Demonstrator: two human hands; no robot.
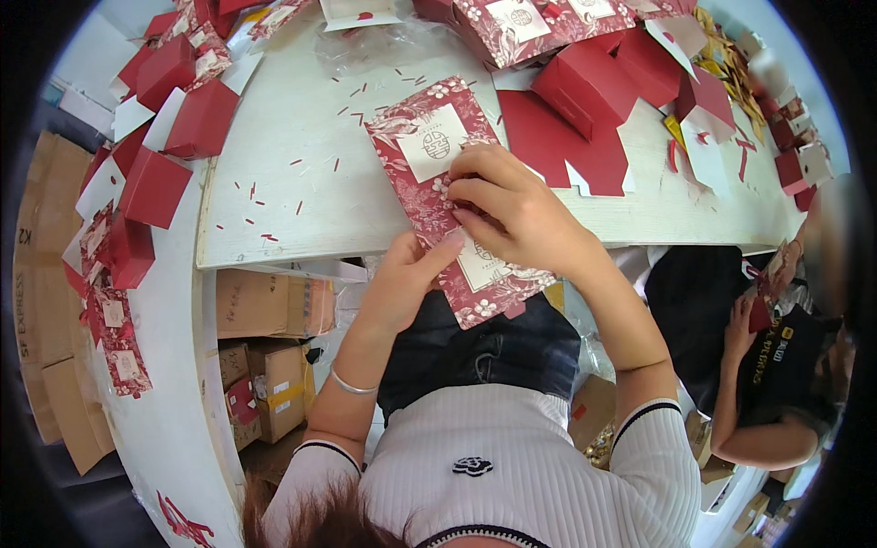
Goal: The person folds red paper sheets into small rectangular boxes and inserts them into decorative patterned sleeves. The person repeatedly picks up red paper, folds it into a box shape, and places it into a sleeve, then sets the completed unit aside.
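Note:
A long red card piece (393, 155), printed with pale flowers and two cream panels with a round emblem, lies tilted across the table's front edge. My left hand (413, 274) grips its left edge, thumb on the printed face and the other fingers underneath. My right hand (512, 205) rests over the middle of the card, its fingers curled and fingertips bunched together between the two panels. Whatever small part those fingertips pinch is hidden by the fingers. The card's near end overhangs my lap.
Red paper scraps (265, 237) litter the white table (301, 210). Plain red boxes (203, 119) line the left side; a flat red box blank (539, 137) and folded boxes (594, 78) lie at the back right. Cartons (274, 393) sit beneath. Another person (776, 365) works at right.

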